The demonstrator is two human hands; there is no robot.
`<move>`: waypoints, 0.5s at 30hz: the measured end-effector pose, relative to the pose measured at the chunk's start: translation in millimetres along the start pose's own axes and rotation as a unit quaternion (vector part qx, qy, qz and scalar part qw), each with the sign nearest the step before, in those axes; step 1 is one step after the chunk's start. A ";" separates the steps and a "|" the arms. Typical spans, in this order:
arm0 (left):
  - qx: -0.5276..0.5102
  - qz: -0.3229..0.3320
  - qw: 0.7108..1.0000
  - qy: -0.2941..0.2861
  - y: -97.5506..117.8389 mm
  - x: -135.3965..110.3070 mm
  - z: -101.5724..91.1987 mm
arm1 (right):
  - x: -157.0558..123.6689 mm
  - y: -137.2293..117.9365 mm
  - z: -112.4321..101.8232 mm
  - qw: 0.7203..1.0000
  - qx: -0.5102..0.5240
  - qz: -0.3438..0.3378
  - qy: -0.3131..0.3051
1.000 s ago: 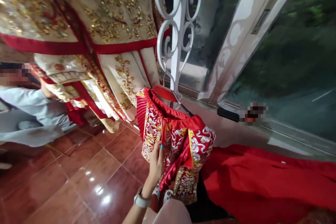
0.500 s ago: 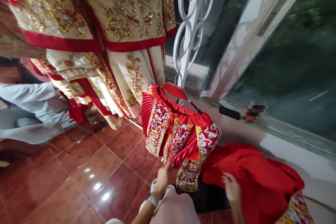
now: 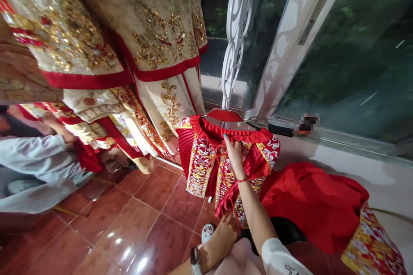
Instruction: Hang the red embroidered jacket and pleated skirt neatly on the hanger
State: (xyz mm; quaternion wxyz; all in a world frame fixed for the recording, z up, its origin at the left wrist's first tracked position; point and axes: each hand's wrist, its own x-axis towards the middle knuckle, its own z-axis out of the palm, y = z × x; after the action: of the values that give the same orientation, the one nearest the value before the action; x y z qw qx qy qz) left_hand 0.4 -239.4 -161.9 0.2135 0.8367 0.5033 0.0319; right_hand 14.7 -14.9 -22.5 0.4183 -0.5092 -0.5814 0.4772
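A red pleated skirt [image 3: 203, 159] with silver and gold embroidered panels hangs from a red hanger [image 3: 225, 115] hooked on a white scrolled metal stand [image 3: 237, 25]. My right hand [image 3: 232, 151] reaches up to the skirt's waistband, fingers pinched on the red fabric just below the hanger. My left hand [image 3: 222, 237] is low, at the skirt's bottom hem, curled against the cloth with its fingers mostly hidden. A watch sits on my left wrist.
Cream and gold embroidered robes [image 3: 129, 43] with red trim hang at the left. Another person in a pale sleeve [image 3: 35, 159] handles them. A red garment [image 3: 316, 206] lies heaped by the window ledge [image 3: 355, 167]. Glossy red floor tiles [image 3: 122, 223] spread below.
My right hand has risen from the heaped red garment to the skirt's waistband. My left hand has dropped a little toward the hem. The view has shifted left.
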 end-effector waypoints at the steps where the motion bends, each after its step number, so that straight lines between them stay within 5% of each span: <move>1: -0.008 -0.024 1.000 -0.004 -3.5 -3.8 -11.7 | 1.7 3.5 -3.7 1.000 -0.014 -0.002 0.003; 4: -0.084 -0.107 0.988 0.075 -25.4 -12.8 -74.8 | -17.8 31.6 -20.3 0.997 -0.009 0.008 -0.074; 7: -0.162 -0.142 0.914 0.345 -54.1 -3.0 -152.5 | -59.7 72.4 -29.0 0.994 0.033 0.039 -0.097; 9: -0.178 -0.138 0.868 0.442 -70.2 15.9 -189.5 | -83.3 96.8 -33.4 0.993 0.021 0.052 -0.101; 12: -0.214 -0.139 0.855 0.451 -88.4 47.0 -207.5 | -92.4 121.2 -58.4 0.986 -0.054 0.096 -0.124; 15: -0.263 -0.092 0.840 0.465 -103.8 60.3 -196.0 | -78.2 136.5 -111.9 0.978 -0.125 0.131 -0.104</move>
State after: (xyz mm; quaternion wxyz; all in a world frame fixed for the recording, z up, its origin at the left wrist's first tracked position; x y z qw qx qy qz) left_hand -108.5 -82.4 -34.4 0.1687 0.5860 0.5905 0.5286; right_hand 160.1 -74.5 -134.6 0.2225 -0.5766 -0.6051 0.5019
